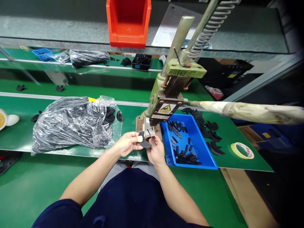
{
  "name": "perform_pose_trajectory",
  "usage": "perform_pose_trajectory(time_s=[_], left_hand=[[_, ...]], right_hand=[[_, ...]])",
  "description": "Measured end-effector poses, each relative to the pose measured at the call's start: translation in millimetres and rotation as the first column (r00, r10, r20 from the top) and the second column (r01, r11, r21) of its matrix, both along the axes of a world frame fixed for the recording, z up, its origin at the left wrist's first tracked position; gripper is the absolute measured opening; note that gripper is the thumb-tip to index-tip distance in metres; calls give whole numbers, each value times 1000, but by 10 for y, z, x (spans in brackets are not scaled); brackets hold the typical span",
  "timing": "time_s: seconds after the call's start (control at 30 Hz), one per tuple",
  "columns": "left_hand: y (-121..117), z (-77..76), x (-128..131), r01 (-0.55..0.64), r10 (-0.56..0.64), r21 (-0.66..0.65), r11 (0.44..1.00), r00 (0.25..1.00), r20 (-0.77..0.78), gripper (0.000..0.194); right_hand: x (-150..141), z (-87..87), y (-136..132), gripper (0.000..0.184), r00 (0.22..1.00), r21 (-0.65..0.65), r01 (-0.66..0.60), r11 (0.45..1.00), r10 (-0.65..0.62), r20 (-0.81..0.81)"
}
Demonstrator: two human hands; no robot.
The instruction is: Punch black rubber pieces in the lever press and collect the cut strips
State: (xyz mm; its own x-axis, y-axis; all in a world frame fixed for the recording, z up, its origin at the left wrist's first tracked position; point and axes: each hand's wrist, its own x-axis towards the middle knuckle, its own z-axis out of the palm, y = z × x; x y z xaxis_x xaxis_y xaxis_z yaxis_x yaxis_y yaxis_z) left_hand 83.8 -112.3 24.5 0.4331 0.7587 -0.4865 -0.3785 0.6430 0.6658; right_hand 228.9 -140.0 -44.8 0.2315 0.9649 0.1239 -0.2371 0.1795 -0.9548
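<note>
In front of the base of the hand press (156, 95), my left hand (128, 144) pinches a black curved plastic part (144, 143) by its left edge. My right hand (157, 151) is at the part's other side, with a thin black strip (151, 136) between its fingers. Whether the strip touches the curved part I cannot tell. Right beside this hand stands a blue bin (203, 139) of small black clips (186, 155). A clear plastic bag (68, 123) of black curved parts lies to the left.
The press lever (247, 110) sticks out to the right above loose curved parts (201, 123) and a tape roll (242, 150). Overhead, an orange bin (129, 39) stands on a shelf (71, 27). Behind runs a green belt (106, 84) with a few black parts.
</note>
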Motion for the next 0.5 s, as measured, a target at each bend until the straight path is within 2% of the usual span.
perform_pose_trajectory(time_s=[0.2,0.3,0.5], left_hand=[[-50,23,43,-14,14,-21,1000,1000,4,24],[-54,13,44,-4,4,-4,1000,1000,-18,25],[-89,28,75,4,1,51,999,997,-83,32]], right_hand=[[-61,40,-16,26,976,-84,-32,996,13,-216],[-59,84,-42,30,966,-94,-41,995,16,-257],[-65,108,-111,27,964,-84,-51,995,27,-264]])
